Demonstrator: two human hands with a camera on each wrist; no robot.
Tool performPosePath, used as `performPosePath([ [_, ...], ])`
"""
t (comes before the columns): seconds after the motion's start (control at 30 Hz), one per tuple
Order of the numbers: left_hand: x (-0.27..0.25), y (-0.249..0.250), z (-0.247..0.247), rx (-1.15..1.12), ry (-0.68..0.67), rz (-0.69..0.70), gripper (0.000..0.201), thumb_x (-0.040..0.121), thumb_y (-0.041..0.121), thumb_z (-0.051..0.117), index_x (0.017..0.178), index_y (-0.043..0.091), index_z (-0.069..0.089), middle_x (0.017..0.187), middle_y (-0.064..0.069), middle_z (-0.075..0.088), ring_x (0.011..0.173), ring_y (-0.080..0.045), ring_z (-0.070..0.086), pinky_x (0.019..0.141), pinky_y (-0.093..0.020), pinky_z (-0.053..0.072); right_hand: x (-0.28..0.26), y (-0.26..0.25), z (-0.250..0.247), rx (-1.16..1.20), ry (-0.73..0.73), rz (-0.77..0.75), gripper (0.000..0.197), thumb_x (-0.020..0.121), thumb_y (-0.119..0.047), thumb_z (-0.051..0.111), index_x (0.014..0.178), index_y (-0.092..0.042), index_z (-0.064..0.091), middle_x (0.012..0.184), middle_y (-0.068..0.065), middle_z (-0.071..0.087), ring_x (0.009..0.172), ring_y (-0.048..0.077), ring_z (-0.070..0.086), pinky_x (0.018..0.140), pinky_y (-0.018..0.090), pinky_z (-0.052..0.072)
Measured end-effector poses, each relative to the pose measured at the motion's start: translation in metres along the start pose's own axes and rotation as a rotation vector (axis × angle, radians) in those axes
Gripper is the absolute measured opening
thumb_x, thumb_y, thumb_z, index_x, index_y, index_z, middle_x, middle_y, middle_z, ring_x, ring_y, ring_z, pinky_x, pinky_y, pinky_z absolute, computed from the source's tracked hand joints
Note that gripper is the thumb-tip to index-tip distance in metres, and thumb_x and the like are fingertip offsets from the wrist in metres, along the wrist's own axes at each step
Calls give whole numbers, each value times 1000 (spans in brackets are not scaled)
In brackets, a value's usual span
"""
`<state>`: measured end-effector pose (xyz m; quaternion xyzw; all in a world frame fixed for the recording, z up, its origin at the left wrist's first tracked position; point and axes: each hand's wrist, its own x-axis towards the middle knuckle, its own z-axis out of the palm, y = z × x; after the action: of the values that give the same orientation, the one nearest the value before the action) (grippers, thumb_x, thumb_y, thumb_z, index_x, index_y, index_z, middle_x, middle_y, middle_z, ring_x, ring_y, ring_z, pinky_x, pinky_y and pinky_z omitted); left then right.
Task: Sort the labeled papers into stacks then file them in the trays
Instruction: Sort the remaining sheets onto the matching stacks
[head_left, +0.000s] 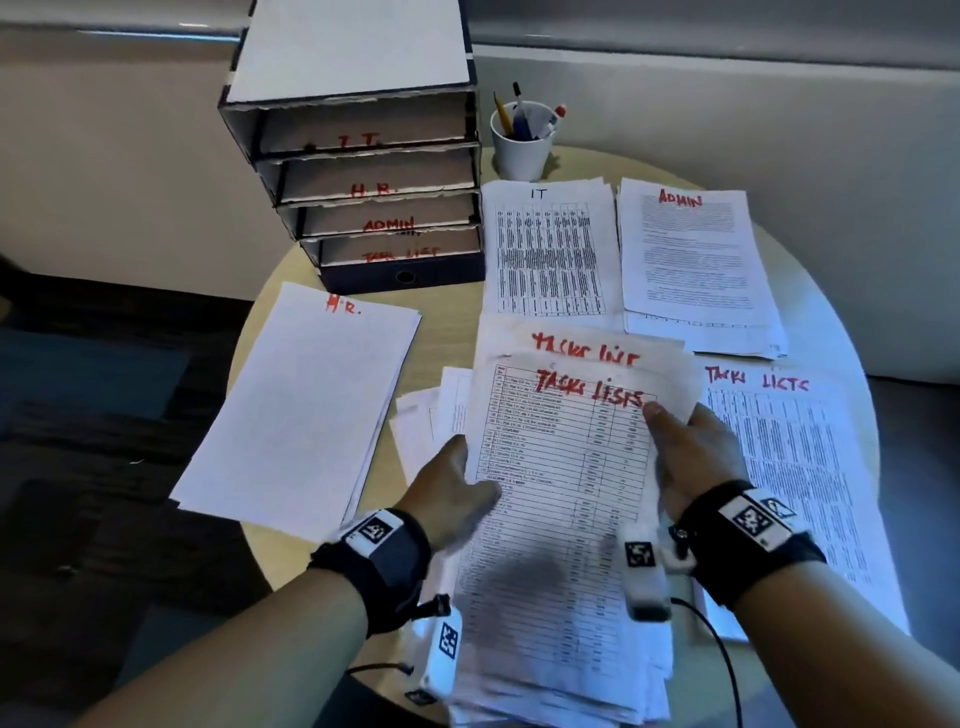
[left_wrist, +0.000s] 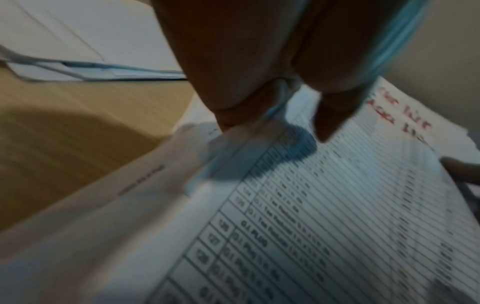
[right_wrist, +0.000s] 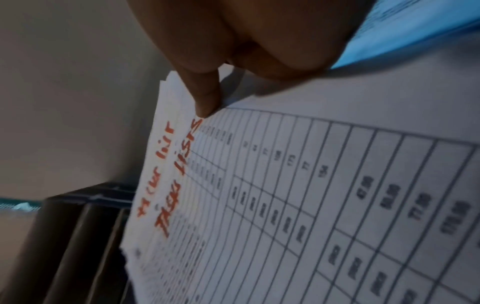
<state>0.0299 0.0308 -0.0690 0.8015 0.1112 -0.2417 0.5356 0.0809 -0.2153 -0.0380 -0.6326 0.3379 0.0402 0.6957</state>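
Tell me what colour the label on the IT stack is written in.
Black, unlike the red labels on the other stacks; the IT stack shows best in the head view.

You have four trays (head_left: 374, 192) stacked in one rack, labels IT, HR, ADMIN, TASK LIST. Four sorted paper stacks lie on table: one HR stack (head_left: 301, 410), one IT stack (head_left: 550, 249), one ADMIN stack (head_left: 696, 265), one TASK LISTS stack (head_left: 800, 467). One unsorted pile (head_left: 561, 519) under your two hands. One white cup (head_left: 522, 143); pen count unclear.
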Motion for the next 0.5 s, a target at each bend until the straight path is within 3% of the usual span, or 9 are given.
performPosePath([
  [0.07,-1,7,-2,108,60,6,24,90,18,61,111,17,52,107,0,65,98,-22,61,84,-33,50,2,-3,0,-203,64,-48,24,87,-17,70,110,-13,64,97,11,73,72,17,71,62,21,55],
  [0.1,-1,15,-4,165,91,6,21,91,17,60,110,16,51,104,-2,65,94,-24,61,82,-35,51,0,-7,-2,-381,137,-150,40,83,-22,74,121,-19,60,110,10,70,90,19,69,79,23,54],
  [0.17,-5,37,-11,351,110,45,16,94,17,57,105,20,47,97,-1,63,84,-23,59,72,-32,48,-15,-23,-6,-628,201,-603,65,78,-24,78,136,-15,49,129,13,56,118,25,54,102,24,37],
  [0.23,-13,68,-15,655,110,163,16,95,12,51,103,23,41,93,-5,63,76,-23,55,64,-32,40,-45,-48,0,-828,0,-1168,62,78,-24,76,133,-10,52,129,14,55,120,30,51,109,34,35],
  [0.27,-20,84,-15,786,114,260,18,95,9,49,106,21,42,96,-7,64,78,-25,56,64,-32,39,-63,-59,8,-971,-125,-1338,57,79,-27,73,131,-13,54,125,10,59,116,29,54,109,41,36],
  [0.33,-33,113,-14,995,105,476,33,92,6,47,121,21,49,106,-5,66,89,-28,62,66,-31,40,-87,-71,21,-1376,-330,-1355,48,81,-31,65,127,-23,54,111,-1,66,107,24,61,105,46,38],
  [0.4,-43,137,-11,1101,83,613,37,87,6,46,116,27,56,106,0,66,97,-26,63,70,-31,36,-98,-73,30,-1649,-405,-1157,30,86,-27,55,116,-27,50,97,-2,69,93,25,65,82,36,44],
  [0.47,-49,150,-16,1111,137,679,19,88,12,47,95,28,56,98,3,65,98,-23,62,78,-34,35,-92,-80,26,-1642,-386,-992,6,89,-29,51,95,-26,51,89,-1,68,87,27,65,66,32,40],
  [0.5,-47,150,-25,1063,213,685,14,90,18,48,93,28,57,96,5,65,99,-22,61,85,-36,35,-83,-82,21,-1578,-378,-920,8,88,-32,53,83,-26,51,83,0,66,85,27,64,64,32,42],
])
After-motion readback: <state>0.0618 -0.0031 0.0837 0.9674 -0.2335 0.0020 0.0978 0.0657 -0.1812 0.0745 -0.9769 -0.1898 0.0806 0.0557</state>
